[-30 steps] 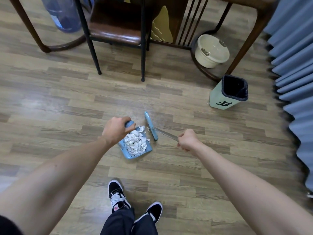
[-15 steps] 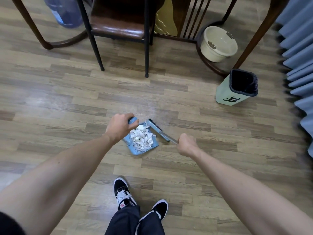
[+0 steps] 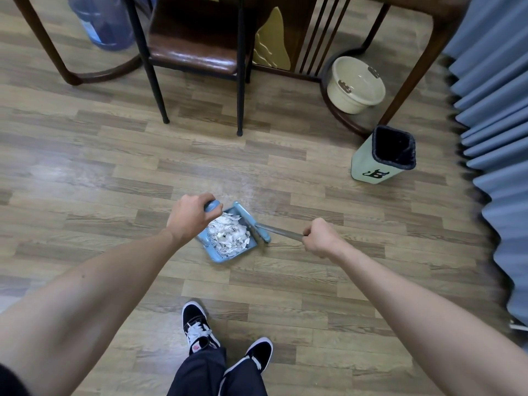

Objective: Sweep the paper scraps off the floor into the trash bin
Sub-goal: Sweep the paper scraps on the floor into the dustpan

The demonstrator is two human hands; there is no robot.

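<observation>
Left hand (image 3: 188,220) wrapped tight around the blue handle of the dustpan (image 3: 228,250), fingers (image 3: 213,215) fully curled over it. Dustpan sits low at the wood-plank floor (image 3: 114,172); cannot tell whether its base touches. Paper scraps (image 3: 230,234) heaped white inside the pan, filling most of it. Right hand (image 3: 321,238) closed in a fist on the metal shaft of the broom (image 3: 261,231); the blue broom head lies across the pan's open right edge, touching it. Floor around the pan shows no loose scraps that can be made out. Trash bin (image 3: 377,167), pale green with a black liner and a dark letter mark, stands well apart, ahead and to the right, beside the blue curtain (image 3: 494,124). Cream basin (image 3: 355,84) rests behind the bin, under the desk leg (image 3: 414,70). Brown chair (image 3: 191,50) and water jug (image 3: 103,21) farther back. Two black-and-white shoes (image 3: 200,328) at bottom centre.
</observation>
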